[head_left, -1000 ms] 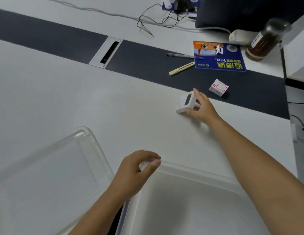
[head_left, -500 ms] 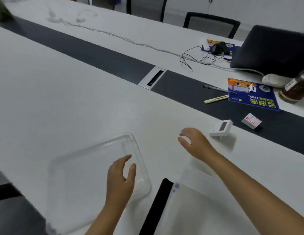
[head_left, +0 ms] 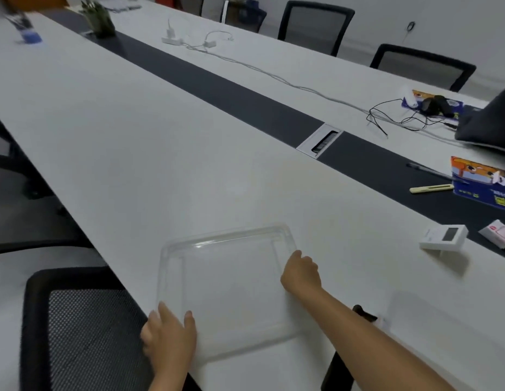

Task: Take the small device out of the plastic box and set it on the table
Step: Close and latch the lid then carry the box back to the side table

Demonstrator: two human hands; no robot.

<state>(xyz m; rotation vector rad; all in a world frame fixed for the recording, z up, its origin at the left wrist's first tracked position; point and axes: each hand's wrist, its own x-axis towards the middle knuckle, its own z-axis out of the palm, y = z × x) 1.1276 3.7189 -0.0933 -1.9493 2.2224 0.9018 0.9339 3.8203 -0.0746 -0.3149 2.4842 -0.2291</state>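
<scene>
Left hand [head_left: 171, 335] clamps the near-left corner of the clear plastic lid [head_left: 231, 289], fingers spread over its rim. Right hand [head_left: 301, 270] curls onto the lid's right edge, gripping it. Two hands, one lid, lying flat on the white table [head_left: 132, 142]. One small device [head_left: 443, 238] rests on the table well right of the lid: white, boxy, dark screen tilted upward, beside a small white packet [head_left: 498, 233].

Clear plastic lid [head_left: 231, 289] flat on white bench [head_left: 132, 142], left hand [head_left: 171, 338] at its near-left corner, right hand [head_left: 300, 270] gripping its right edge. Small white device [head_left: 443, 238] propped upright further right, beside red-and-white packet [head_left: 498, 233].
</scene>
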